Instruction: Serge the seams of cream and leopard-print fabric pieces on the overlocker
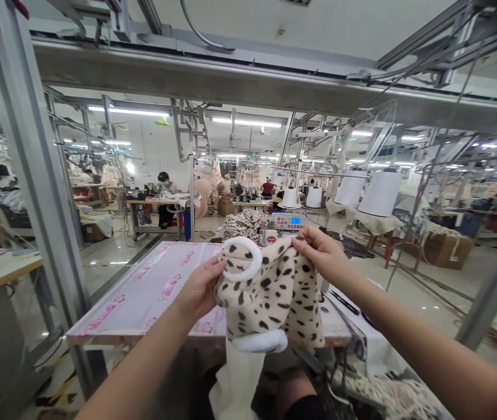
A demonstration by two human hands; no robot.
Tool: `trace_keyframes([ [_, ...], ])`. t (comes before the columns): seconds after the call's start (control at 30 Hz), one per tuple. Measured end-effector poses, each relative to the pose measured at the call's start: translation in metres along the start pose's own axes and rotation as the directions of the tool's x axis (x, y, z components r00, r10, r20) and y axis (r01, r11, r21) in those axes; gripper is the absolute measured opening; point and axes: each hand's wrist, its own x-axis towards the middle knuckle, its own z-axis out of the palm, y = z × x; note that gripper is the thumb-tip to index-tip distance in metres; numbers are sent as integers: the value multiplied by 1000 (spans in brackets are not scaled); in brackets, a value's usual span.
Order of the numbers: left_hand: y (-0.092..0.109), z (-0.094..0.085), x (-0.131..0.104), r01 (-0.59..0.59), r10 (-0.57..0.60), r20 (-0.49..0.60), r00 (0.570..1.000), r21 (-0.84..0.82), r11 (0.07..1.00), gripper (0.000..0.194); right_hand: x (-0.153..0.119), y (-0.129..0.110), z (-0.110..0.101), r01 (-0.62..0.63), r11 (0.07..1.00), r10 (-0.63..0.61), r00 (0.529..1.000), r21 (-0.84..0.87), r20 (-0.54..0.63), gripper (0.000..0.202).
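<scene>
A cream garment with dark spots hangs between my two hands above the front edge of the table. White fluffy trim rings one opening at its upper left, and another white band runs along its bottom. My left hand is closed on the garment's left side, next to the upper ring. With thumb and fingers pinched, my right hand grips its top right edge. A plain cream cloth hangs below the garment, over my lap.
The table has a pale cover with pink print. Behind the garment are a spotted fabric pile and a machine control panel. White thread cones stand at right. A metal post rises at left. People sit farther back.
</scene>
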Motion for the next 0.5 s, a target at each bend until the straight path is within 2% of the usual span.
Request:
trace_keyframes([
  [0.07, 1, 11, -3, 95, -92, 99, 991, -18, 995, 26, 7, -5, 13, -36, 999, 37, 999, 36, -13, 20],
  [0.13, 0, 24, -8, 199, -186, 198, 962, -46, 979, 32, 13, -15, 31, -43, 994, 39, 998, 102, 44, 16],
  [0.2, 0, 32, -13, 235, -213, 234, 948, -71, 969, 34, 17, -28, 49, -28, 983, 0, 988, 181, 152, 8],
  [0.23, 3, 34, -15, 211, -187, 217, 958, -90, 973, 33, 17, -34, 56, -21, 976, -23, 980, 218, 198, 3],
  [0.3, 12, 30, -17, 82, -65, 115, 991, -144, 986, 29, 15, -41, 63, -15, 961, -48, 975, 278, 218, 6],
  [0.37, 26, 20, -17, -97, 90, -46, 995, -200, 975, 27, 7, -39, 62, -12, 943, -45, 986, 333, 163, 9],
  [0.43, 37, 5, -18, -264, 219, -212, 952, -219, 939, 28, -8, -29, 61, -13, 915, -20, 997, 404, 78, 14],
  [0.5, 42, -10, -21, -360, 287, -312, 906, -210, 909, 31, -32, -17, 68, -57, 853, 3, 995, 519, 103, 25],
])
